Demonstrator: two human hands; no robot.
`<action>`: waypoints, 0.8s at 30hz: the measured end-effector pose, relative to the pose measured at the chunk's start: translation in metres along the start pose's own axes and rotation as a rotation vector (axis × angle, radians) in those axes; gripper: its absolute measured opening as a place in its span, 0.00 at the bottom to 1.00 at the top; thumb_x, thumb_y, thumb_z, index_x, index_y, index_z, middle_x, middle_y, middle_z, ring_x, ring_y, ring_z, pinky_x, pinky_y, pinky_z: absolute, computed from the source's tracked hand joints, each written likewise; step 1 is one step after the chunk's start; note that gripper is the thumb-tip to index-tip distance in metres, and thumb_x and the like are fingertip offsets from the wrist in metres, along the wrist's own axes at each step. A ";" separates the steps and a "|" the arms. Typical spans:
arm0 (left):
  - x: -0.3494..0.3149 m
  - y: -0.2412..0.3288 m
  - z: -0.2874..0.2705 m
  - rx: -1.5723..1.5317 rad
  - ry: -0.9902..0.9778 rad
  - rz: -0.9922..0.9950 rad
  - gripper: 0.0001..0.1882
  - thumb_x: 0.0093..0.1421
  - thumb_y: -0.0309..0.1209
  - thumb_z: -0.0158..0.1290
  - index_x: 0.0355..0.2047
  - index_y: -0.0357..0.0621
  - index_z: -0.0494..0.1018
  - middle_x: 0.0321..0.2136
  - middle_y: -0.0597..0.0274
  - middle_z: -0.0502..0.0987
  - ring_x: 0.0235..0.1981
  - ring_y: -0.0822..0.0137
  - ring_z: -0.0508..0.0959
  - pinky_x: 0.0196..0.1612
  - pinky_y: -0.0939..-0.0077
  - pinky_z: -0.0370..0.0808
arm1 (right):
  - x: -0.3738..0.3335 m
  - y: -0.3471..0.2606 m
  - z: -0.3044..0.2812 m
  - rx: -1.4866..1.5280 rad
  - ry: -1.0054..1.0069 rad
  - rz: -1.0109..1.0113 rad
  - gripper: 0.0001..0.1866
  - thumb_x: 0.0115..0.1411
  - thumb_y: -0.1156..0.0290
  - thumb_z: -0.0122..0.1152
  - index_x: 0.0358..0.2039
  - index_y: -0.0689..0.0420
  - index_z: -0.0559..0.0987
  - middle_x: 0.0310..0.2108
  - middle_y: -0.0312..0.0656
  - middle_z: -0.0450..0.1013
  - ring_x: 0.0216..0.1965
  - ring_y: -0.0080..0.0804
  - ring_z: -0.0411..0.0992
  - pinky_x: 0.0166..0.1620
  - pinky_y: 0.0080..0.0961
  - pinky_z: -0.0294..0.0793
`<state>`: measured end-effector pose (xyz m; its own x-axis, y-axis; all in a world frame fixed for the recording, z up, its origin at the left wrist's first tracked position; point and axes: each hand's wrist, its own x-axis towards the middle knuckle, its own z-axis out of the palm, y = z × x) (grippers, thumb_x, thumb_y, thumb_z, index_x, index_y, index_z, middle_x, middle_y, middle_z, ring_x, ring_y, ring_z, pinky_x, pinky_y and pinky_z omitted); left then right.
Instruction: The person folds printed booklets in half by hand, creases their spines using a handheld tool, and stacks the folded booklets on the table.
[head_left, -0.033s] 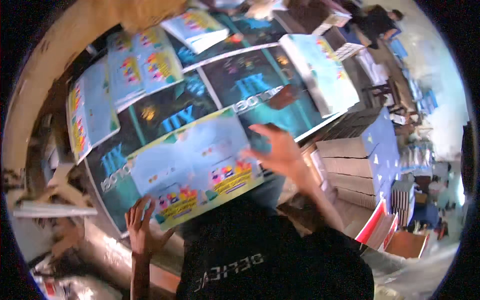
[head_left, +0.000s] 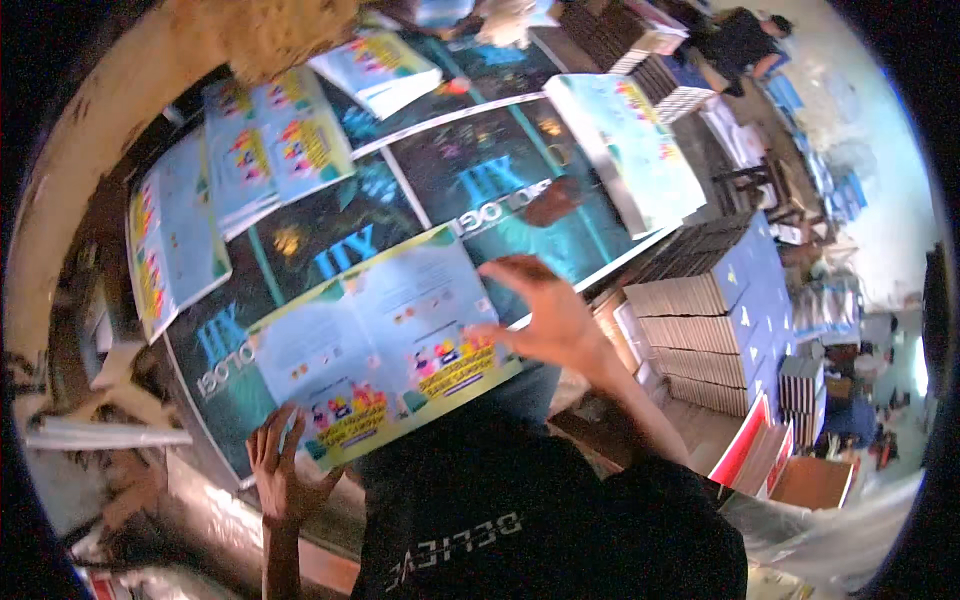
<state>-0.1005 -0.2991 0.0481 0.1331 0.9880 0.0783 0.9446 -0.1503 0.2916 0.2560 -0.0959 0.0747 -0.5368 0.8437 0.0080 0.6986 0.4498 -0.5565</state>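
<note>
A light-blue printed cover sheet (head_left: 385, 345), edged in yellow-green with colourful figures along its near side, lies at a slant in front of me. My left hand (head_left: 285, 475) is at its near left corner, fingers and thumb apart, fingertips at the edge. Over the right edge is my right hand (head_left: 555, 322), thumb and fingers spread wide, the lower digit touching the print. Beneath the sheet spreads a large dark teal printed sheet (head_left: 440, 150) with a white border. A dark brown oval thing (head_left: 553, 202) rests on that larger sheet; its kind is unclear.
More light-blue printed sheets lie in piles at the left (head_left: 190, 225), back left (head_left: 285, 140), back (head_left: 378, 75) and right (head_left: 635, 155). Beyond the table's right edge stand tall book stacks (head_left: 690, 335) and a red-sided box (head_left: 742, 447). Another person (head_left: 742, 48) is far right.
The whole view has shifted slightly, and the printed sheet looks sharper. Both hands keep nearly the same places at its edges.
</note>
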 end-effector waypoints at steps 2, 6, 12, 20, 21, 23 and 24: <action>-0.003 -0.004 0.004 -0.018 -0.005 0.008 0.43 0.36 0.42 0.71 0.54 0.42 0.70 0.56 0.52 0.69 0.57 0.49 0.68 0.57 0.49 0.63 | -0.021 -0.002 -0.003 0.027 -0.185 -0.201 0.47 0.47 0.45 0.71 0.62 0.57 0.65 0.60 0.51 0.64 0.62 0.48 0.61 0.64 0.40 0.60; 0.004 -0.007 0.011 -0.081 0.011 0.046 0.42 0.37 0.40 0.71 0.53 0.41 0.70 0.56 0.51 0.68 0.57 0.47 0.68 0.56 0.52 0.65 | -0.047 0.008 0.010 -0.205 -0.328 -0.357 0.59 0.40 0.49 0.75 0.67 0.61 0.55 0.68 0.48 0.50 0.69 0.46 0.49 0.69 0.44 0.50; -0.002 -0.013 0.006 -0.056 0.000 0.048 0.45 0.38 0.43 0.71 0.58 0.41 0.67 0.60 0.50 0.65 0.59 0.46 0.66 0.58 0.48 0.62 | -0.031 0.016 0.012 -0.326 -0.367 -0.467 0.60 0.34 0.60 0.78 0.67 0.59 0.55 0.66 0.48 0.52 0.66 0.48 0.53 0.67 0.43 0.54; 0.005 -0.020 0.009 -0.045 -0.034 0.043 0.43 0.40 0.37 0.70 0.58 0.46 0.68 0.62 0.53 0.64 0.61 0.51 0.65 0.58 0.52 0.63 | -0.026 0.027 0.019 -0.385 -0.199 -0.454 0.35 0.50 0.79 0.59 0.62 0.51 0.67 0.60 0.44 0.60 0.55 0.46 0.65 0.56 0.39 0.70; 0.004 -0.023 0.012 -0.077 -0.015 0.072 0.43 0.39 0.36 0.70 0.58 0.46 0.68 0.62 0.53 0.64 0.61 0.52 0.65 0.57 0.53 0.64 | -0.026 0.028 0.020 -0.374 -0.204 -0.442 0.35 0.49 0.80 0.59 0.61 0.51 0.68 0.60 0.44 0.60 0.55 0.46 0.66 0.56 0.39 0.70; 0.000 -0.028 0.015 -0.074 0.003 0.040 0.43 0.38 0.34 0.70 0.58 0.46 0.69 0.62 0.52 0.64 0.61 0.52 0.65 0.58 0.55 0.65 | -0.023 0.030 0.023 -0.329 -0.225 -0.436 0.34 0.52 0.78 0.56 0.62 0.50 0.66 0.59 0.46 0.60 0.56 0.49 0.65 0.57 0.40 0.70; -0.002 -0.031 0.018 -0.086 -0.024 0.051 0.43 0.38 0.34 0.69 0.58 0.46 0.69 0.62 0.52 0.64 0.62 0.52 0.65 0.58 0.55 0.64 | -0.022 0.030 0.024 -0.323 -0.209 -0.456 0.34 0.51 0.79 0.56 0.61 0.50 0.67 0.59 0.45 0.60 0.55 0.49 0.65 0.57 0.40 0.71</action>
<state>-0.1247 -0.2956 0.0221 0.1883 0.9794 0.0728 0.9075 -0.2019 0.3683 0.2772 -0.1081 0.0379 -0.8752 0.4838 0.0044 0.4669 0.8471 -0.2538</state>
